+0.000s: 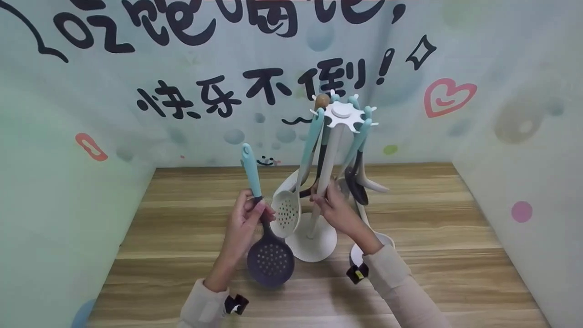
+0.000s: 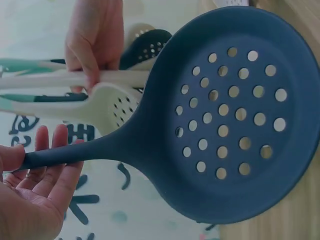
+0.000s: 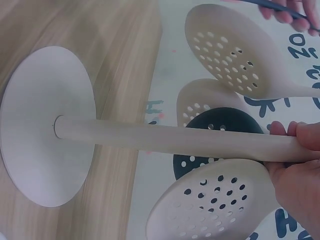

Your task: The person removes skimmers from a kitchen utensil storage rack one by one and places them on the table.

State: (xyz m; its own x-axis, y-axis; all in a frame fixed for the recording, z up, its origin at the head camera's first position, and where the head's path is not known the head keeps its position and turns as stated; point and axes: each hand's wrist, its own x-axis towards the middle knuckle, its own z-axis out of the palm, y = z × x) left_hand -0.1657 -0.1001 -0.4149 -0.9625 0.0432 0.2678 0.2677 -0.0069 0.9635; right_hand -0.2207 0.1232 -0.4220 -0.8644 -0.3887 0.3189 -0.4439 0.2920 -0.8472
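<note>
we see the dark skimmer (image 1: 271, 264) held upright, holed bowl down and pale blue handle up, in front and to the left of the white rack (image 1: 331, 152). the left hand (image 1: 243, 216) pinches it between thumb and fingers just below the blue part; the right hand (image 1: 336, 207) has its fingers curled round the rack's pole.

in the head view the skimmer's right rim overlaps the edge of the round base (image 1: 321, 249); whether the two touch, we cannot tell. a pale slotted spoon (image 1: 286, 212) hangs from the rack just beside the left fingertips, so the gap there is narrow. on the other side we note a dark ladle (image 1: 358, 187) hanging near the right hand, and a pale bowl (image 1: 356, 255) partly hidden by the right sleeve (image 1: 387, 269). the wider room lies left of the skimmer, whose bowl is well apart from the left side edge.

the surface (image 1: 168, 255) is wood-grained in light and brown bands. its back edge meets a pale green wall (image 1: 205, 141) printed with black writing and a red heart (image 1: 450, 98); matching side walls flank it.
</note>
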